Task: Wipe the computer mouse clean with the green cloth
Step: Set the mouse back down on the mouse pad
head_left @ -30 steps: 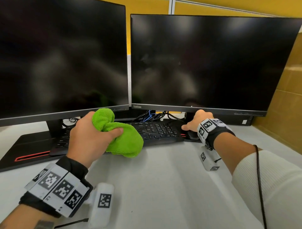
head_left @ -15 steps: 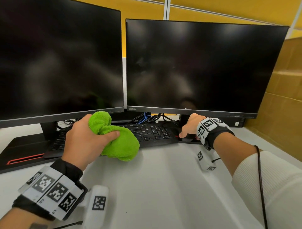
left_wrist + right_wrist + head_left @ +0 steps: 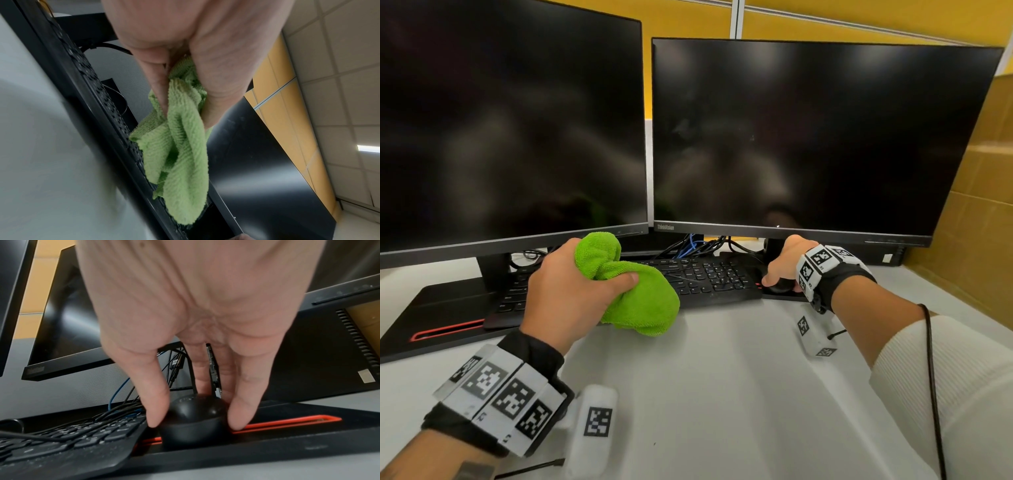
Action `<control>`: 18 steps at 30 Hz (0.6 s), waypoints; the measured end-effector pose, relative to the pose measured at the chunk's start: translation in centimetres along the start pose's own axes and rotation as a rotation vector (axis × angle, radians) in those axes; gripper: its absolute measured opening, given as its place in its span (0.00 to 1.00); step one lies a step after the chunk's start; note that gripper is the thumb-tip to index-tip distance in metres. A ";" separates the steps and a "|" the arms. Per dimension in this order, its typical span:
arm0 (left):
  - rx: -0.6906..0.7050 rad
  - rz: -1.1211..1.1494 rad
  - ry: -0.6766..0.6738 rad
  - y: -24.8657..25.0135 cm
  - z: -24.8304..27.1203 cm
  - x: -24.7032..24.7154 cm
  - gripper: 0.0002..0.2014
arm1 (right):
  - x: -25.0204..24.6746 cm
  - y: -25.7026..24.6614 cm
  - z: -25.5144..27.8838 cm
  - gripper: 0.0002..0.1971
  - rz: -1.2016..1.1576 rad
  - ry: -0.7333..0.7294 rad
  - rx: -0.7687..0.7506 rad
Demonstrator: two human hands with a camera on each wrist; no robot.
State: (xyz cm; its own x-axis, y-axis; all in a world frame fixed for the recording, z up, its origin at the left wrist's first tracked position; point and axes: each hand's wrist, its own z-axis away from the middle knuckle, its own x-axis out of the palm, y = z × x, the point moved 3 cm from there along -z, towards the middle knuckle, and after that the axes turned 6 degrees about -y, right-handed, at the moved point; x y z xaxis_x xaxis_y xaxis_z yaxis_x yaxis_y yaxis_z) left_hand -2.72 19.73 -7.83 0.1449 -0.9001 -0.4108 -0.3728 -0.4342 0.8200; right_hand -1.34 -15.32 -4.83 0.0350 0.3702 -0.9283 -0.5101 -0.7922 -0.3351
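White desk (image 3: 722, 394), yellow partition wall behind.

Far half of the desk: two black monitors side by side, both screens dark, left monitor (image 3: 510, 120) and right monitor (image 3: 818, 137); the right one is marked "ThinkVision" on its lower bezel. Black keyboard (image 3: 705, 277) beneath them, a tangle of black and blue cables (image 3: 698, 245) behind it.

Left hand (image 3: 571, 291): near left, raised above the keyboard's left part, fingers and thumb curled round the green cloth (image 3: 640, 298). Cloth bunched, loose folds hanging below the fist.

Right hand (image 3: 787, 263): far right, just beside the keyboard's right end, thumb and fingers (image 3: 244, 402) closed on the two sides of the computer mouse (image 3: 195, 418).

Computer mouse: black, sitting on a black monitor base (image 3: 287, 434) with a red-orange stripe, under the right monitor. Cloth and mouse are well apart.
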 end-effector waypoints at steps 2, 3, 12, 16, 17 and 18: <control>-0.002 -0.004 0.000 0.1 0.1 0.0 0.36 | 0.0 0.0 -0.1 0.38 -0.003 -0.002 0.003; -0.003 -0.005 0.002 0.2 0.1 0.0 0.36 | 0.0 0.0 -0.2 0.38 -0.003 -0.002 0.002; -0.005 -0.012 0.011 0.6 0.4 -0.1 0.37 | -0.1 0.2 -0.4 0.37 0.018 -0.004 -0.009; -0.006 -0.003 0.008 0.5 0.4 -0.1 0.37 | -0.2 0.3 -0.5 0.36 0.008 -0.020 -0.023; -0.008 -0.001 0.004 0.6 0.4 0.0 0.37 | -0.5 0.3 -0.5 0.35 0.003 -0.025 -0.023; -0.010 0.000 0.000 0.6 0.4 0.0 0.37 | -0.7 0.2 -0.3 0.35 -0.007 -0.029 -0.024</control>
State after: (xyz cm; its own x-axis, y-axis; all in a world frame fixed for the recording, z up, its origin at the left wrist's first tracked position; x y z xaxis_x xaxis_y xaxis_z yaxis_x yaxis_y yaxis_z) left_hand -3.35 19.48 -7.48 0.1450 -0.8999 -0.4112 -0.3634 -0.4350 0.8239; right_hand -1.25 -15.93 -4.28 0.0134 0.3894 -0.9210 -0.4890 -0.8008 -0.3457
